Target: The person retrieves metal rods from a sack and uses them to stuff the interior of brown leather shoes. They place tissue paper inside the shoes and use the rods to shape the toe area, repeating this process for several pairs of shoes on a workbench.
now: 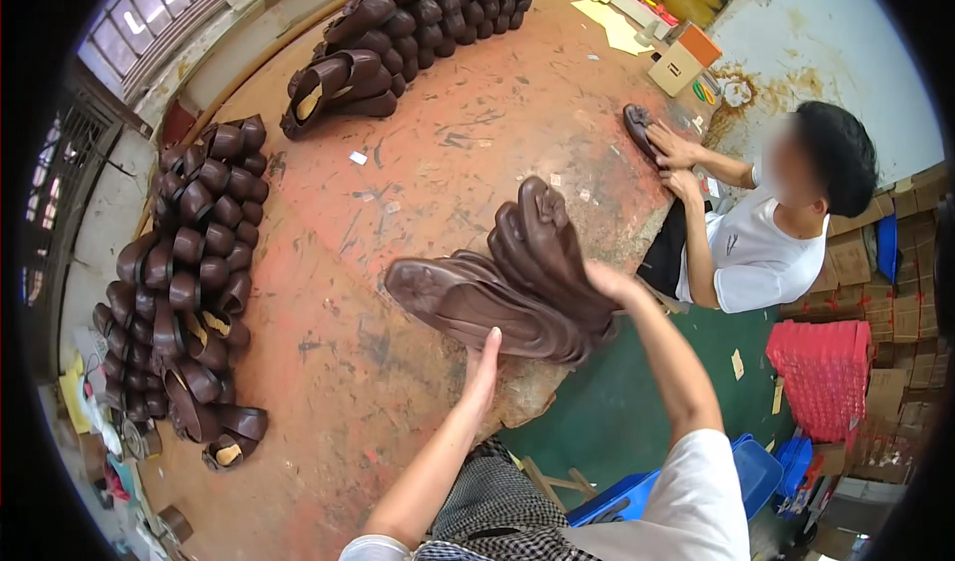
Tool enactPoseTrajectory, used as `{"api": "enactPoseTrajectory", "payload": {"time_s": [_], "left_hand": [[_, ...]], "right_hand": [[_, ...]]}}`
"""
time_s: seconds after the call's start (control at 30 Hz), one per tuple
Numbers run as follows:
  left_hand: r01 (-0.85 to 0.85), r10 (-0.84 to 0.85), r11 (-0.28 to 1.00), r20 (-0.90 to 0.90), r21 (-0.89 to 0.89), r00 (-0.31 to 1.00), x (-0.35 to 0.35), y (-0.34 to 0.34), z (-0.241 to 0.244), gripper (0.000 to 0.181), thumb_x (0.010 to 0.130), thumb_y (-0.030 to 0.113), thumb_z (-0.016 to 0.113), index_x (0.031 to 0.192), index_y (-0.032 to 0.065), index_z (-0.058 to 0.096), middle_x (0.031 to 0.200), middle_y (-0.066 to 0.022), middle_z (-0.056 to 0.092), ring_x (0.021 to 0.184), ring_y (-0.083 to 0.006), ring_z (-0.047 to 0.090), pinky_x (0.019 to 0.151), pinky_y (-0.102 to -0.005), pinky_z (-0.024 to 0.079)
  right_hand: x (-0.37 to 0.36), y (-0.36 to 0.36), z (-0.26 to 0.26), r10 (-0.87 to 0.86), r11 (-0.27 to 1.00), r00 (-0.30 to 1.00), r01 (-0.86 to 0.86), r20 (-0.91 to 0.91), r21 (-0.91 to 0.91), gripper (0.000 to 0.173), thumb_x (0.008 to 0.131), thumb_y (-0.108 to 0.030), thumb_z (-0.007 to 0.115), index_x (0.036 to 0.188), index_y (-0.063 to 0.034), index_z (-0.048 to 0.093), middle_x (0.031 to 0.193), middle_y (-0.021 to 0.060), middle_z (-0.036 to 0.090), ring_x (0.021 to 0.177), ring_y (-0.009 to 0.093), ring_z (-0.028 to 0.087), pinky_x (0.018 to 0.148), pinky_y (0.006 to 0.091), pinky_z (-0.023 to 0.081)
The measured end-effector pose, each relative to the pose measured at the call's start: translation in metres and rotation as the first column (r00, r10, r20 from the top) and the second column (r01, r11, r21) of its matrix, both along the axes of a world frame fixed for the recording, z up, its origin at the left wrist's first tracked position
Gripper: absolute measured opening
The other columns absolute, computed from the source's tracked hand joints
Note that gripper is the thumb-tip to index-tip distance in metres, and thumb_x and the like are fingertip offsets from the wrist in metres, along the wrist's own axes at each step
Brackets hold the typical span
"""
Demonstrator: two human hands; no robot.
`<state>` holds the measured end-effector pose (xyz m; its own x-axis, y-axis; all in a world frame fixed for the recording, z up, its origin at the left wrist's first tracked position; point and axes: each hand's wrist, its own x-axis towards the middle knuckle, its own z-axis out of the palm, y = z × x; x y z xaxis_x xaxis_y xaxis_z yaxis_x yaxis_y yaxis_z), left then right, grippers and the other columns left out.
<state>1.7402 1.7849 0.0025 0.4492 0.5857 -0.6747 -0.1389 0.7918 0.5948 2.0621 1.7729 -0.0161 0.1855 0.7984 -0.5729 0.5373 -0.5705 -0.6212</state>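
Note:
In my left hand (485, 359) is a nested bundle of dark brown leather shoes (462, 307), its thumb over the side of the top one. That shoe's toe, with a gathered ornament, points left. My right hand (613, 285) grips a second bundle of matching shoes (541, 251) from the right, their toes pointing up and away from me. The two bundles meet at the heel end, above the worn table edge. My right fingers are mostly hidden behind the shoes, and the left fingers are underneath.
Rows of brown shoes (213, 240) line the table's left side, with more shoes (433, 24) stacked at the back. Across the scuffed table (328, 262), a co-worker (768, 233) handles one shoe (639, 130). Blue plastic bins (757, 468) and a red bundle (821, 378) stand at right.

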Motion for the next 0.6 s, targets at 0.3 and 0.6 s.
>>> {"api": "enactPoseTrajectory", "payload": {"time_s": [0.3,0.6], "left_hand": [[-0.293,0.348,0.916,-0.181,0.272,0.92,-0.176,-0.013,-0.021,0.065,0.082,0.022,0.064,0.141,0.0075,0.04,0.128,-0.0092,0.055,0.114,-0.024,0.056,0.093,-0.0391,0.049],[-0.301,0.386,0.912,-0.338,0.279,0.858,-0.236,-0.029,-0.034,0.084,0.086,0.027,0.067,0.154,0.0132,0.021,0.151,-0.0126,0.037,0.136,-0.0287,0.039,0.107,-0.0431,0.038]], "right_hand": [[-0.239,-0.057,0.011,0.064,0.98,0.982,-0.096,-0.178,-0.175,0.074,0.097,-0.064,0.027,0.151,-0.014,0.034,0.136,0.0256,0.054,0.127,0.043,0.05,0.108,0.0434,0.04],[-0.26,-0.024,0.037,0.353,0.936,0.93,-0.35,-0.098,0.051,0.067,0.093,-0.055,0.049,0.135,-0.0038,0.056,0.132,0.0193,0.059,0.121,0.036,0.057,0.103,0.0427,0.045]]}}
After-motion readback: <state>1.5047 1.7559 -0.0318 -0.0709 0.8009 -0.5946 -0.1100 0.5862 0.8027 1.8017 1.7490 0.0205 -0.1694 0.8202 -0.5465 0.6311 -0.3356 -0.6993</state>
